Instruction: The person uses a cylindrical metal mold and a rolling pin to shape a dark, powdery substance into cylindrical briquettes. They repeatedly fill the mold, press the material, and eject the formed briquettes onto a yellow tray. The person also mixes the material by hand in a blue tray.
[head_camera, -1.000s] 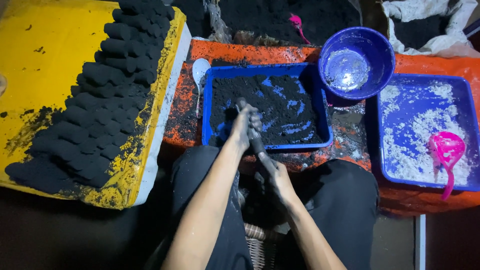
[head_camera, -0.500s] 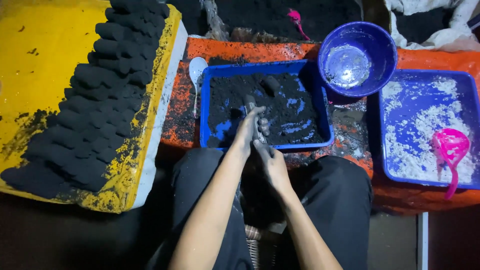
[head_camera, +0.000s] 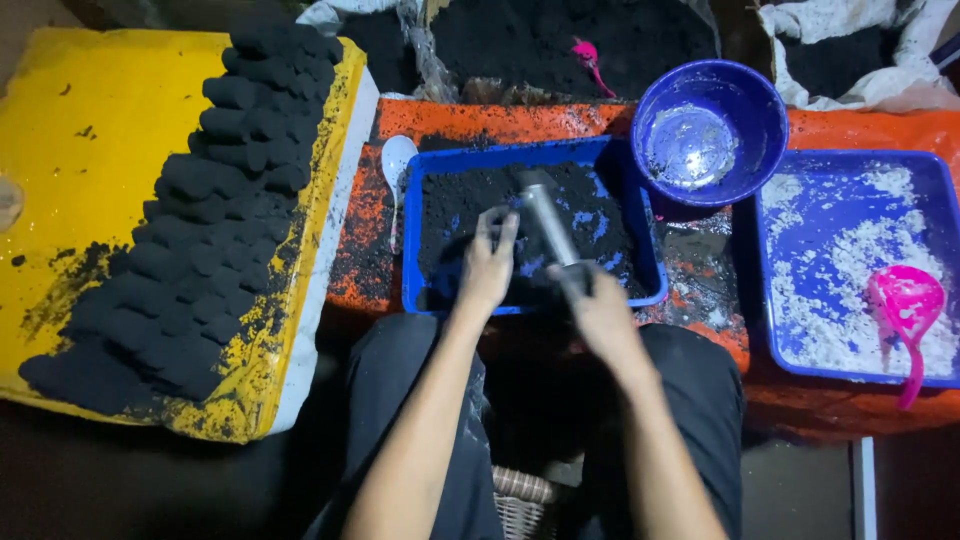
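My right hand (head_camera: 598, 305) grips the lower end of a grey metal tube (head_camera: 545, 215) that slants up over a blue tray (head_camera: 415, 215) of black powder. My left hand (head_camera: 488, 262) hovers just left of the tube with its blackened fingers apart, holding nothing. Both hands are over the tray's near edge. Rows of black pressed lumps (head_camera: 215, 200) lie on a yellow board (head_camera: 90, 130) at the left.
A white spoon (head_camera: 397, 160) lies left of the tray. A blue bowl (head_camera: 710, 130) stands at the back right. Beside it a second blue tray (head_camera: 775, 300) holds white powder and a pink scoop (head_camera: 903, 305). Sacks of black powder (head_camera: 560, 40) sit behind.
The tube has swung up and forward over the black powder in my right hand. My left hand has come off it and opened.
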